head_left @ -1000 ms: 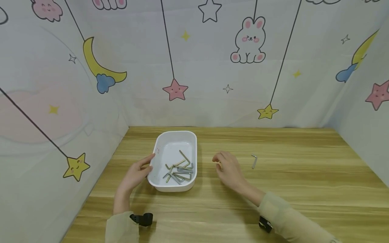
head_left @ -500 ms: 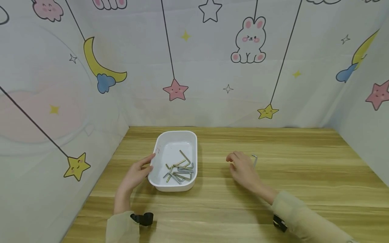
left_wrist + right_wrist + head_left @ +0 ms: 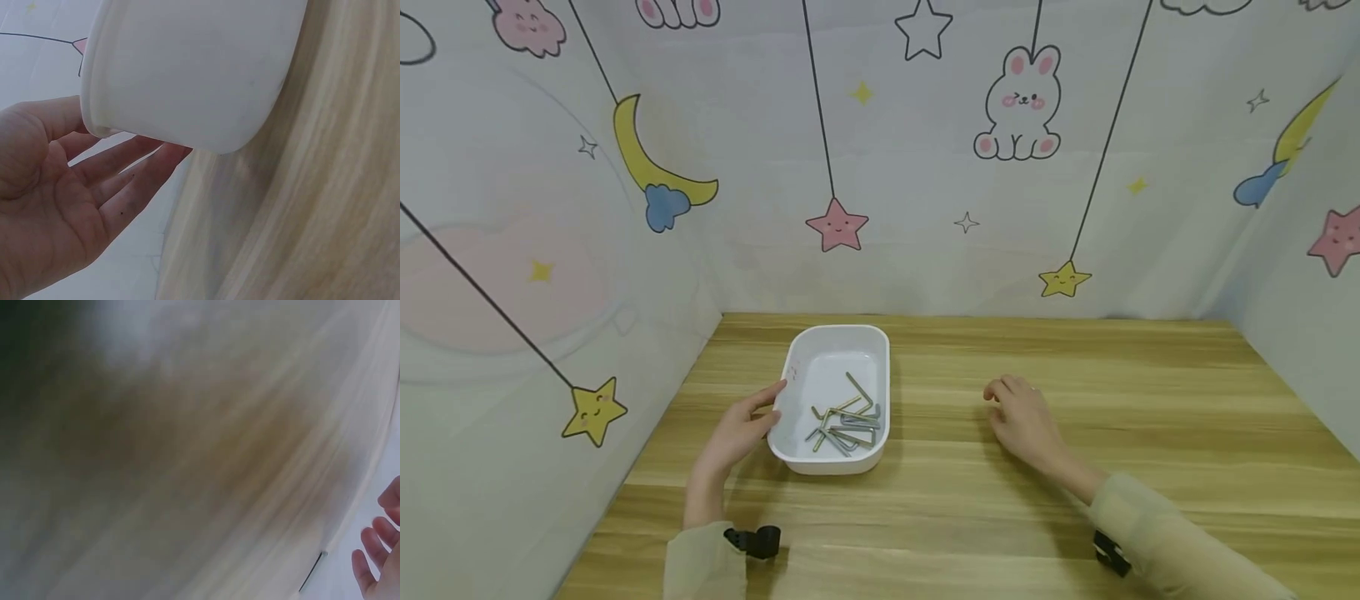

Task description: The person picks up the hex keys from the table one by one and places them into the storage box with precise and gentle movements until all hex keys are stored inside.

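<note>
A white plastic tub (image 3: pixel 829 467) stands on the wooden table, with several L-shaped hex keys (image 3: pixel 847 425), brassy and silver, lying in its near half. My left hand (image 3: pixel 739 433) touches the tub's left side; its thumb and fingers reach to the rim and outer wall, as the left wrist view shows from below with the tub wall (image 3: pixel 194 69) above the fingers (image 3: pixel 134 181). My right hand (image 3: pixel 1022 423) hovers over the table to the right of the tub, fingers loosely bent, nothing seen between them. A single silver hex key behind it is hidden now.
The wooden table (image 3: pixel 925 533) meets a white cloth wall (image 3: pixel 925 275) printed with stars, a moon and a rabbit at the back and both sides. A black wrist camera (image 3: pixel 758 542) sits at the left sleeve. The right wrist view is mostly blurred.
My right hand has moved right, away from the tub, and now covers the single hex key that lay on the table. My left hand and the tub stay together in place.
</note>
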The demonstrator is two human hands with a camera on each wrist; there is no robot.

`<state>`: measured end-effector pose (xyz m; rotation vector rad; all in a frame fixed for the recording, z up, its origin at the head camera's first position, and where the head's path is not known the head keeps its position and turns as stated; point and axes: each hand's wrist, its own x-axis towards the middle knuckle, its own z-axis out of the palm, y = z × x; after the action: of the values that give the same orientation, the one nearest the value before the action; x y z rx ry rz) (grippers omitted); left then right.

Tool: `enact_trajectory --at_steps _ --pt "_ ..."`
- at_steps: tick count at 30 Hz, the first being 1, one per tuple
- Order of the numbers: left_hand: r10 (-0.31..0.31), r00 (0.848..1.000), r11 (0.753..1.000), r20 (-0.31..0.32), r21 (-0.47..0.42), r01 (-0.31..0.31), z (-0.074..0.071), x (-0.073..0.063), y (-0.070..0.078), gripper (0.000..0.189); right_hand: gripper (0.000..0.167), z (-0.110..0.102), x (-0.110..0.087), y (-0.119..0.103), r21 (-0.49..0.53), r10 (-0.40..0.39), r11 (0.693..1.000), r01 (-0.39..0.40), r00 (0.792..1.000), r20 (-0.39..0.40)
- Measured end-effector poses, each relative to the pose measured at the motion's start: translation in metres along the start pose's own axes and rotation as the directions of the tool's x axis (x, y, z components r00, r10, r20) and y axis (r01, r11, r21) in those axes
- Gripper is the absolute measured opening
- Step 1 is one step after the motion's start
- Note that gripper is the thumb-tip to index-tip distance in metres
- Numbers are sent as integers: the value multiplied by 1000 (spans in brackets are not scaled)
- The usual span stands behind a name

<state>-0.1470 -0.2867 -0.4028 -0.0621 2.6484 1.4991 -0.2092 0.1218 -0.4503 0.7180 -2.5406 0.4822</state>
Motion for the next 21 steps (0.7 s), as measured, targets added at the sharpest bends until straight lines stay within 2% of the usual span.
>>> enact_trajectory --at_steps 8,21 --pt "8 1000 1000 -6 -2 -8 1 0 -1 50 19 -7 0 10 -29 1 1000 -1 1000 0" --pt "38 999 999 -3 -8 -38 1 1 -4 51 15 -12 4 29 -35 106 994 -105 994 26"
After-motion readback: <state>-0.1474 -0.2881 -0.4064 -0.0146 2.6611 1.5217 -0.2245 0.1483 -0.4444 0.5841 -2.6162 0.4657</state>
